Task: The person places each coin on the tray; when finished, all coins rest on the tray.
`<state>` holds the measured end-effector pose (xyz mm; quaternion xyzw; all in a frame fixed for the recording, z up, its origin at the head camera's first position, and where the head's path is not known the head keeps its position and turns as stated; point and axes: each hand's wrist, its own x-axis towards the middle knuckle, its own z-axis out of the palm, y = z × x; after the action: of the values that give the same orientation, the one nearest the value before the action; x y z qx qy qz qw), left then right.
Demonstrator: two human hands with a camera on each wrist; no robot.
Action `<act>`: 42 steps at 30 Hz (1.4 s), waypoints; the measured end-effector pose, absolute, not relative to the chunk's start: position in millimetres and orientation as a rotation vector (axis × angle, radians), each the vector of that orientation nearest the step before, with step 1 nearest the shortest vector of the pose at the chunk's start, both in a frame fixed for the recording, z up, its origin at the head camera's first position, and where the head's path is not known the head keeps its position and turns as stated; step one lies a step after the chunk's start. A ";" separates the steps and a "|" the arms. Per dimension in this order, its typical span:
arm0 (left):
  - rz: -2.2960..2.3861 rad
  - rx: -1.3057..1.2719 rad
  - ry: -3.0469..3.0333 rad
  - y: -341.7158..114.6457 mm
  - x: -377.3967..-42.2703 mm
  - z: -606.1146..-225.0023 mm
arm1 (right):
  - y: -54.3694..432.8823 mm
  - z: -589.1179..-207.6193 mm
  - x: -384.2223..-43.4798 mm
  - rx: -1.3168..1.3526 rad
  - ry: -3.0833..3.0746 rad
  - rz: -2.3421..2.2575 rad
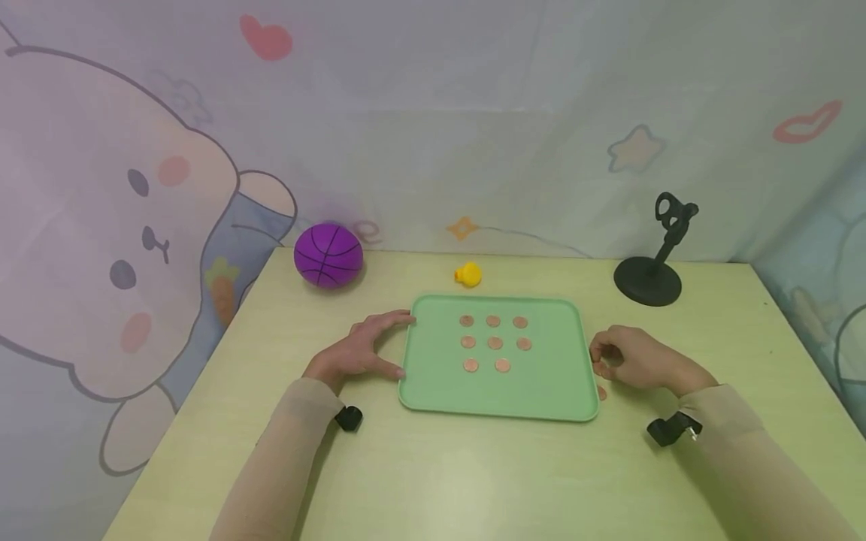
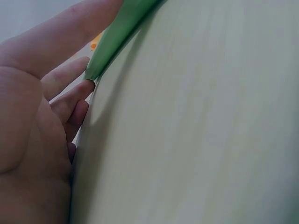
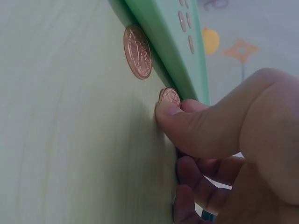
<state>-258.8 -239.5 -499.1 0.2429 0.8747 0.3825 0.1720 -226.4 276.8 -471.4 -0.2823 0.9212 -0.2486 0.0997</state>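
Note:
A light green tray [image 1: 555,376] lies on the table, with several copper coins [image 1: 495,343] set out on it in rows, the front row shorter. My left hand [image 1: 356,349] is spread at the tray's left side, thumb and fingertips touching its rim [image 2: 122,35]. Just off the tray's right edge, my right hand [image 1: 636,358] pinches a copper coin [image 3: 170,96] between thumb and forefinger, down by the tabletop. Another copper coin [image 3: 138,52] lies flat on the table close to the tray wall, nearer to me than the right hand.
A purple ball [image 1: 328,256] with black lines sits at the table's back left. Behind the tray is a small yellow object [image 1: 469,275]. At the back right stands a black stand [image 1: 648,281] with a round base. A printed cloth [image 1: 433,135] hangs behind the table.

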 end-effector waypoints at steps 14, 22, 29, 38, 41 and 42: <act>1.096 0.680 2.478 -239.3 -260.9 -500.6 | 286.5 -470.0 -222.4 -0.924 2.642 -0.864; 1.103 0.673 2.476 -239.8 -262.0 -502.3 | 287.2 -468.7 -222.4 -0.859 2.647 -0.853; 1.095 0.656 2.477 -240.1 -261.3 -501.4 | 286.0 -465.7 -222.4 -0.843 2.652 -0.875; 1.104 0.662 2.473 -239.2 -259.3 -499.7 | 286.2 -462.5 -220.1 -0.841 2.663 -0.872; 1.102 0.657 2.475 -239.5 -259.7 -500.4 | 288.0 -462.6 -219.3 -0.837 2.685 -0.856; 1.102 0.657 2.475 -239.5 -259.8 -500.5 | 288.5 -462.4 -218.9 -0.826 2.687 -0.852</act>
<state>-259.8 -239.5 -500.5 0.2321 0.8739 0.3891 0.1762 -218.9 288.5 -462.4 -0.2799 0.9099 -0.2886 0.1020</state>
